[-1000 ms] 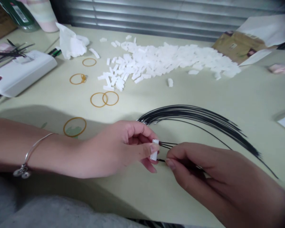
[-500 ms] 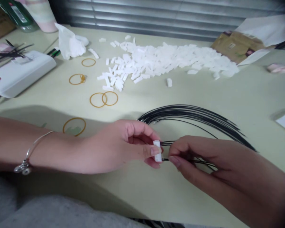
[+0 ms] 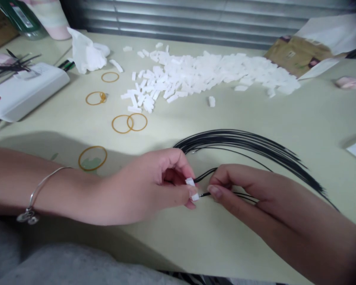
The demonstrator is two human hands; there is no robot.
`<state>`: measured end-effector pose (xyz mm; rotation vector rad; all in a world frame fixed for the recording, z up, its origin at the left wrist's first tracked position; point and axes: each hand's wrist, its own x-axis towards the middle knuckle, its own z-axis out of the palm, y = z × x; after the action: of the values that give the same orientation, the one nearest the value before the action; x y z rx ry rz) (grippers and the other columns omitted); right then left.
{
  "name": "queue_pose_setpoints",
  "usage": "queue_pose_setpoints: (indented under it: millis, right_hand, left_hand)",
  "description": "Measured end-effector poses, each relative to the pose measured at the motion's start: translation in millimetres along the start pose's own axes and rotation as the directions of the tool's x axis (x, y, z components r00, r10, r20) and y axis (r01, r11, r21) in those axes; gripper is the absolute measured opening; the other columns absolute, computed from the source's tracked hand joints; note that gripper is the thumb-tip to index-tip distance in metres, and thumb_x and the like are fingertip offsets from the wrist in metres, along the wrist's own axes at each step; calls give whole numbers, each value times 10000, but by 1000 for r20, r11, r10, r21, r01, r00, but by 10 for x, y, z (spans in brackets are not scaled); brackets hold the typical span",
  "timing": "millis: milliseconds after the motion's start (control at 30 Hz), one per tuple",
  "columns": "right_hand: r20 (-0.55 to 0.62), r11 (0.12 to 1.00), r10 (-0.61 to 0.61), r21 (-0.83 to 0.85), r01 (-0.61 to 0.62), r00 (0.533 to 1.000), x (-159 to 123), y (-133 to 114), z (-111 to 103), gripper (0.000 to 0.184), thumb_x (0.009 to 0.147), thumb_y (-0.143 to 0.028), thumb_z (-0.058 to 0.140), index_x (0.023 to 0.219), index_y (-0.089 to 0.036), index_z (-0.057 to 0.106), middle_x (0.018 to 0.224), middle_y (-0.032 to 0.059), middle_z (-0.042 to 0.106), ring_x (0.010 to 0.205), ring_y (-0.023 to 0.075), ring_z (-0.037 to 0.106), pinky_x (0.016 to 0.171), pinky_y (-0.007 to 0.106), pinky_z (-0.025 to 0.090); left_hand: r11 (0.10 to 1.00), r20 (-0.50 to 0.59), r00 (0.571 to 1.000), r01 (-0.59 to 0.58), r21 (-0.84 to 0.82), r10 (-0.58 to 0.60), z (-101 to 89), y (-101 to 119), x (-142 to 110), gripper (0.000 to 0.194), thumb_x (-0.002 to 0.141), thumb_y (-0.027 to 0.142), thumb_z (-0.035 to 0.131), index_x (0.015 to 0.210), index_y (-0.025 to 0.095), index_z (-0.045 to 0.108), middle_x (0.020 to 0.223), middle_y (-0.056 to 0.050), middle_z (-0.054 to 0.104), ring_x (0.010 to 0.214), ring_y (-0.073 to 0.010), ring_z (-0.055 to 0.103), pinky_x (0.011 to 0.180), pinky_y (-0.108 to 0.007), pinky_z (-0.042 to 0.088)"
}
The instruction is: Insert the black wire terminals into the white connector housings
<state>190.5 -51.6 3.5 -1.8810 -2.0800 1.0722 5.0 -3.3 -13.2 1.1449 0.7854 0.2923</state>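
Between its thumb and fingers, my left hand (image 3: 154, 186) pinches a small white connector housing (image 3: 195, 194). My right hand (image 3: 246, 194) is closed on thin black wires (image 3: 205, 194), just to the right of the housing. One wire's metal tip is at the housing's lower right edge; whether it sits inside I cannot tell. More black wires (image 3: 206, 174) run from the housing's upper part toward my right fingers. Behind both hands a bundle of black wires (image 3: 240, 140) curves across the table, its left end partly hidden by my left hand.
A heap of white connector housings (image 3: 201, 73) spreads along the back of the table (image 3: 172, 241). Several yellow rubber bands (image 3: 93, 158) lie at the left, near a white device (image 3: 26, 93) and crumpled tissue (image 3: 89, 55). A brown packet (image 3: 299, 55) stands back right.
The housing has tilted and shifted slightly left and down in my left hand. My right hand has moved a little up and left, and the upper wires now bend upward.
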Motion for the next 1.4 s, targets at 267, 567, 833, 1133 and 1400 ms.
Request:
queue_pose_setpoints:
  millis: [267,567,833,1133,1400]
  right_hand:
    - [-4,1000,5,11,-5,1000,42,17,4,292,841,-436,388,677,-250,540,595,-33,584,511,117,545,404,219,387]
    - [-47,998,-49,-34,47,998,2,25,16,309,862,-438,363,695,-242,533,606,-30,576,493,102,531,395,208,378]
    - [-59,986,-106,-137,97,993,-5,-41,53,303,871,-370,360,647,-214,492,585,-15,556,487,112,512,413,235,378]
    - [-139,973,-220,-107,206,966,-12,-51,135,193,865,-263,417,721,-238,543,679,-23,612,577,113,571,463,218,418]
    - [-439,953,-245,-273,132,864,83,94,-253,113,820,-343,473,750,-306,554,690,-28,604,552,161,529,463,304,400]
  left_hand:
    - [999,-10,1000,21,-29,-22,-16,-3,29,147,758,225,627,769,168,492,689,20,625,708,-105,634,658,-225,446]
    - [998,-22,999,42,-42,-43,-28,1,45,116,765,211,611,766,178,500,711,40,621,712,-108,654,682,-238,461]
    - [999,-9,1000,25,-35,-26,-16,8,37,91,783,173,597,766,164,508,675,41,621,684,-75,634,648,-185,442]
    - [1000,5,1000,2,-15,-2,-14,4,41,64,813,149,552,778,153,498,655,48,598,659,-55,614,620,-156,425]
    - [998,131,990,-51,44,45,-20,-18,11,40,794,128,542,815,158,524,723,35,602,694,-59,609,676,-184,472]
